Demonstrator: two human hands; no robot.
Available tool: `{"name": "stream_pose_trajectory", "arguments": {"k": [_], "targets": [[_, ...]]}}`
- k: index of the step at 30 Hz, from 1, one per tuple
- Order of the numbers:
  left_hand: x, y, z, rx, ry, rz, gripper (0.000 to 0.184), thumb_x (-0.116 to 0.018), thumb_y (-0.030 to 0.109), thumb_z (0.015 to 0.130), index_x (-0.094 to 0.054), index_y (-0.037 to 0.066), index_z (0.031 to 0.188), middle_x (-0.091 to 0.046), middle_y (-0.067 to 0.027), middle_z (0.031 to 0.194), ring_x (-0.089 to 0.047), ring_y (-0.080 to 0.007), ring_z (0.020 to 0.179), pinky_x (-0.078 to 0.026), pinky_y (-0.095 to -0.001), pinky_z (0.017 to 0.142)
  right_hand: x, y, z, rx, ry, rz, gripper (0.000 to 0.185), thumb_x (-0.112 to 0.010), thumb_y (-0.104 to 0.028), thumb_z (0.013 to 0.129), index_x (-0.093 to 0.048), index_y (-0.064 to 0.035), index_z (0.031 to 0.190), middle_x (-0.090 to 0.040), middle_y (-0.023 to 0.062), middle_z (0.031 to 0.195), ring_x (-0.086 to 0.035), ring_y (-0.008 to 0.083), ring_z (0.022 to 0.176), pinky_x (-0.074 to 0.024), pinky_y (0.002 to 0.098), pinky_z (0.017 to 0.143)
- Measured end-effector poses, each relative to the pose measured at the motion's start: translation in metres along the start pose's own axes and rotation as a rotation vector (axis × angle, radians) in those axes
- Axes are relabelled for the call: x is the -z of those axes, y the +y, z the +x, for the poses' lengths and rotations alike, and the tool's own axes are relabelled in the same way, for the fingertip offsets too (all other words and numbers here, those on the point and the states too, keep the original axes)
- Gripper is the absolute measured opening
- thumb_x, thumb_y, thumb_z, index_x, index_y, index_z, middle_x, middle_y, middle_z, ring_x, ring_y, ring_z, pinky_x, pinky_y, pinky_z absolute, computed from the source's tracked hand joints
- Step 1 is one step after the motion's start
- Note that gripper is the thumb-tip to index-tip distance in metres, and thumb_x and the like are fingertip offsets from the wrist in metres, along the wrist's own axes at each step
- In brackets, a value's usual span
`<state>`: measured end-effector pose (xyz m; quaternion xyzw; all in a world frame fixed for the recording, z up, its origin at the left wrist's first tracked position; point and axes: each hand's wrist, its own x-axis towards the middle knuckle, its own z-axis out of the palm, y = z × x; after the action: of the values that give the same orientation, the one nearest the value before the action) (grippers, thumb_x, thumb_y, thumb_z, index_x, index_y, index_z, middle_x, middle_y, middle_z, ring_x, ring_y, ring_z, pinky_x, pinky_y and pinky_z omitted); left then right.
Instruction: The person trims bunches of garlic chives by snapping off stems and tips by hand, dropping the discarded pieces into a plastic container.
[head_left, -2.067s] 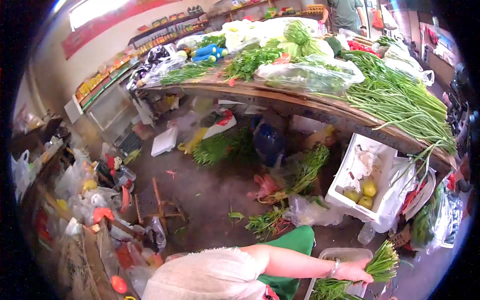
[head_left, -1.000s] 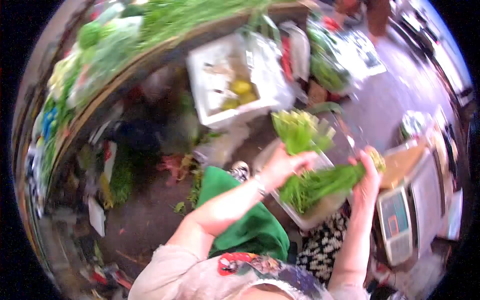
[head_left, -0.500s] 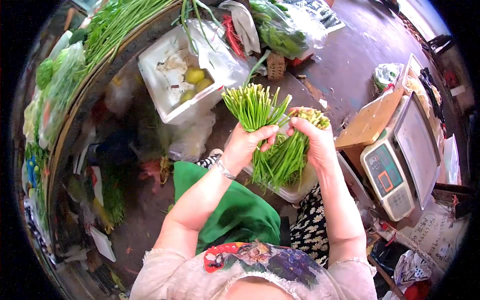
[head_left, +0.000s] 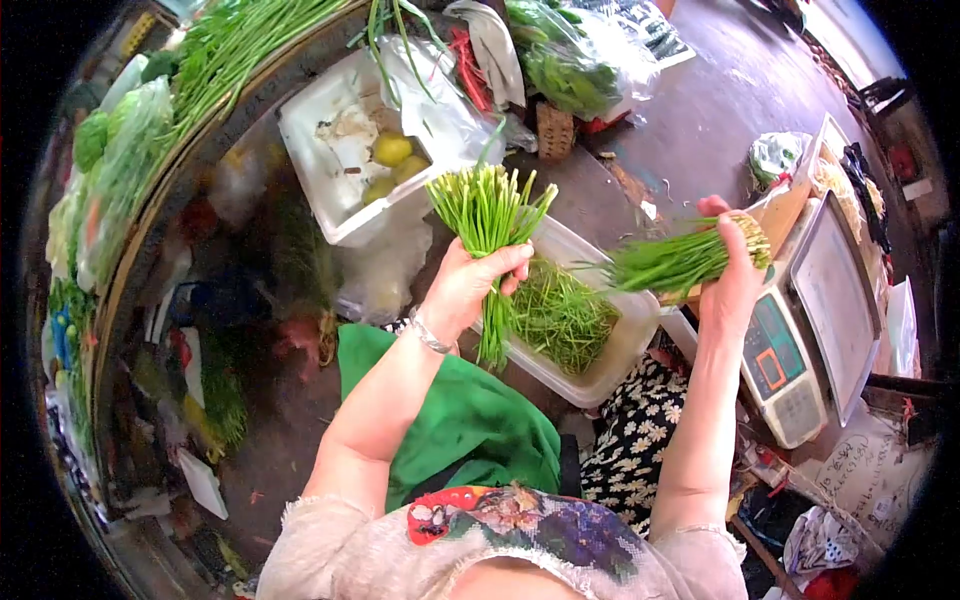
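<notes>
My left hand [head_left: 468, 284] is closed around a bunch of chives [head_left: 490, 215], their pale cut ends fanned upward and the green tips hanging below my fist. Off to the right, my right hand [head_left: 733, 262] grips another bunch of chives [head_left: 660, 260], which lies sideways with its pale ends beside my thumb and its green tips pointing left. Between and below the hands stands a translucent plastic tub [head_left: 640, 322]. Loose green stalks and trimmings [head_left: 560, 320] lie in it. The two bunches are apart.
A digital scale [head_left: 790, 345] stands at the right beside a wooden board [head_left: 785, 215]. A white foam box [head_left: 325, 180] holds several yellow-green fruits [head_left: 392, 150]. Bagged leafy greens [head_left: 565, 65] are behind. A curved shelf edge [head_left: 150, 215] with vegetables runs along the left.
My right hand has moved right with its bunch, away from the left one, uncovering the tub's contents. My left hand has shifted slightly left with its bunch.
</notes>
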<state>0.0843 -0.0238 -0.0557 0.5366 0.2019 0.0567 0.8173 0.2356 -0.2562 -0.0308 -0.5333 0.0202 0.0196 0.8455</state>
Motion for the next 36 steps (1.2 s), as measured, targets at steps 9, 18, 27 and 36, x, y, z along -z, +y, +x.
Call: {"name": "stream_pose_trajectory", "arguments": {"k": [9,18,27,36], "targets": [[-0.010,0.005,-0.011,0.111,-0.138,-0.008,0.021,-0.065,0.024,0.090,-0.062,0.008,0.102,-0.063,-0.0020,0.079,-0.057,-0.0090,0.064,-0.041,-0.0222,0.051,-0.042,0.032,-0.032,-0.403,-0.394,-0.094,0.034,-0.068,-0.003,0.078,-0.061,0.0010,0.111,-0.064,0.0061,0.089,-0.060,0.0145,0.073,-0.0495,0.0270,0.066],[-0.021,-0.016,-0.010,0.026,-0.228,0.004,0.025,-0.066,0.023,0.090,-0.057,0.005,0.105,-0.065,-0.0034,0.077,-0.055,-0.0078,0.058,-0.044,-0.0218,0.049,-0.036,0.050,-0.043,-0.363,-0.463,-0.128,0.013,-0.063,-0.006,0.085,-0.057,-0.0030,0.096,-0.056,0.0047,0.075,-0.054,0.0144,0.064,-0.0446,0.0277,0.061],[-0.010,-0.018,-0.012,-0.029,-0.028,-0.045,0.020,-0.067,0.016,0.087,-0.056,0.006,0.099,-0.061,-0.0013,0.072,-0.049,-0.0069,0.052,-0.037,-0.0212,0.046,-0.046,0.040,-0.048,-0.446,-0.243,-0.028,0.012,-0.064,-0.014,0.088,-0.056,-0.0061,0.091,-0.053,0.0013,0.071,-0.053,0.0126,0.066,-0.0449,0.0263,0.063],[-0.009,-0.020,-0.010,-0.077,-0.038,-0.143,0.020,-0.069,0.014,0.085,-0.056,0.004,0.097,-0.062,-0.0032,0.069,-0.052,-0.0084,0.053,-0.039,-0.0222,0.046,-0.036,0.059,-0.044,-0.392,-0.496,-0.049,0.037,-0.066,-0.013,0.088,-0.056,-0.0032,0.123,-0.059,0.0015,0.090,-0.054,0.0114,0.077,-0.0472,0.0269,0.075]]}}
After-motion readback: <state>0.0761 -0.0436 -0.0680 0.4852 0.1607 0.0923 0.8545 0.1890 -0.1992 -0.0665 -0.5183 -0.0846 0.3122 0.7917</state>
